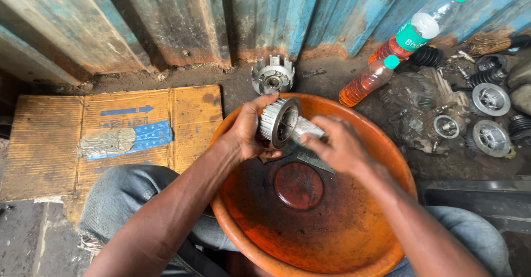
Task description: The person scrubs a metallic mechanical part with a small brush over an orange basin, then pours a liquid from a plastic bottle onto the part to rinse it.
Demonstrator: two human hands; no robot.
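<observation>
The left hand (246, 133) grips a ribbed metal hub (278, 122) over the far rim of an orange basin (310, 238), fingers wrapped round its toothed side, its open face turned toward the right hand (338, 147). The right hand closes on a pale rag (306, 128) and presses it against the hub — the two hands nearly meet above the basin's far edge. The basin sits between the person's knees, its inside dark with oily residue; a grey flat piece (310, 159) lies on its far slope under the hands. Just beyond the far rim, on the ground, stands a second part, a slotted clutch basket (272, 75), against a blue corrugated wall (166, 17). Left of the basin lies a flattened cardboard sheet (110, 138). To the right rear — two plastic bottles (370, 80) with orange liquid, then a heap of grimy engine parts (475, 116), round discs and springs among them.
</observation>
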